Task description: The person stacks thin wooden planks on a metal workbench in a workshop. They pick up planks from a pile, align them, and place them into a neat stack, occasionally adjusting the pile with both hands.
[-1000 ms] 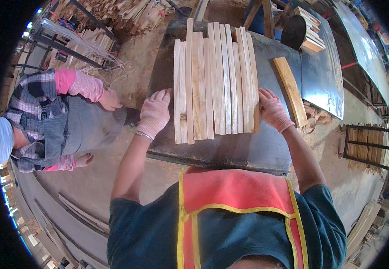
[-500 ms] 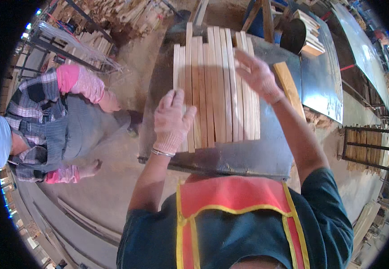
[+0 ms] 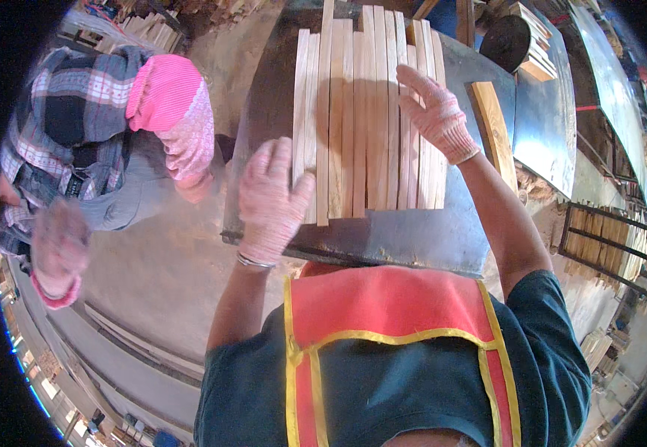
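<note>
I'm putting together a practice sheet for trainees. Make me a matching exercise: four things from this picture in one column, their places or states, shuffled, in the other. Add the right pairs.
Column one
1. Row of pale wooden strips
2. Orange-brown wooden board
3. Left hand in pinkish knitted glove
4. Right hand in pinkish knitted glove

Column two
A. Over the row's right part
B. Lying alone, right of the row
C. Side by side on a dark, flat tabletop, ends uneven
D. At the row's left edge

Right pairs: 1-C, 2-B, 3-D, 4-A
</note>
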### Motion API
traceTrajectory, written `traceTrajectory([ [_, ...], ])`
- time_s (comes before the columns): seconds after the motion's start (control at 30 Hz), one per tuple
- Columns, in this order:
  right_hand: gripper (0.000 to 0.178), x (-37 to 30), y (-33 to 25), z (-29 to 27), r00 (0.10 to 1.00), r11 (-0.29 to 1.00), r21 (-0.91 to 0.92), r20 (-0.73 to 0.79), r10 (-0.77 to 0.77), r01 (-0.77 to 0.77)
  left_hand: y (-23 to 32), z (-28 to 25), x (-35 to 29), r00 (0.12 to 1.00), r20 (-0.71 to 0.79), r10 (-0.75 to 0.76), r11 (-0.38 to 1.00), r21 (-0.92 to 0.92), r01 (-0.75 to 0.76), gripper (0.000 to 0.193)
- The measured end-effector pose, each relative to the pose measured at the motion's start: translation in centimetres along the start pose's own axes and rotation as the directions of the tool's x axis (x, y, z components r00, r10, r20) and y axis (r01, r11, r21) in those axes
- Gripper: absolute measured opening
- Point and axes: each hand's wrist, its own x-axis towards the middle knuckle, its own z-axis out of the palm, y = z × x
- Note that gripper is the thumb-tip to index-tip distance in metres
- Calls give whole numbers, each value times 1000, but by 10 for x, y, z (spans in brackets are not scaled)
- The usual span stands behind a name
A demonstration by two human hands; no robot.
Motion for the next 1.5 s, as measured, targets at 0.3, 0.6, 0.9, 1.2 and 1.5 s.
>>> traceTrajectory([
  [0.3,46,84,-18,-7,1000,941,-338,12,12,-7,56,20,16,917,71,394,912,92,-399,85],
  [0.6,60,192,10,38,989,648,-756,145,25,95,49,31,-1,909,172,380,922,5,-386,91],
  [0.9,66,183,-43,-5,936,810,-585,307,171,44,51,51,-10,936,116,333,940,41,-340,99],
  [1.2,97,28,-112,-93,995,672,734,-66,-72,98,115,65,-11,977,208,-43,710,-682,176,97],
  [1.5,107,-123,-119,-49,902,730,551,372,218,-403,155,34,37,947,288,-143,298,-900,319,84],
])
